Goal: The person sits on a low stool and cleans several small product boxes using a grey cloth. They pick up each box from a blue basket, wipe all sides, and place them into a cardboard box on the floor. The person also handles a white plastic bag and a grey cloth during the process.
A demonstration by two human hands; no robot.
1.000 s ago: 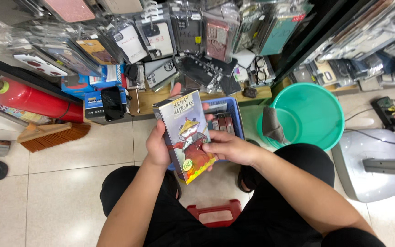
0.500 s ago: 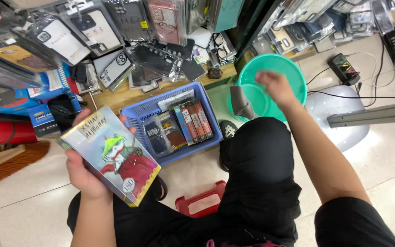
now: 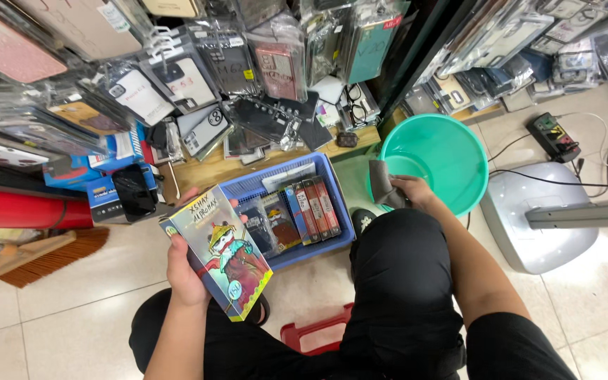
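Observation:
My left hand [image 3: 184, 271] grips a flat, colourful packaged phone case [image 3: 219, 250] with a cartoon figure on it, held above my left knee. My right hand [image 3: 411, 190] is closed on a grey cloth [image 3: 381, 184] at the rim of a teal plastic bucket [image 3: 436, 160]. Between the two hands a blue plastic basket [image 3: 244, 186] sits on the floor, holding several more packaged cases standing on edge.
Racks of hanging packaged phone cases [image 3: 198, 77] fill the wall ahead. A red fire extinguisher [image 3: 26, 209] and a broom [image 3: 43, 257] lie at left. A grey fan base [image 3: 536, 218], a power strip [image 3: 554, 137] and cables are at right. I sit on a red stool [image 3: 311, 334].
My right hand left the packaged case, reached to the bucket and took hold of the grey cloth there. My left hand keeps the case, which shifted left as the view swung.

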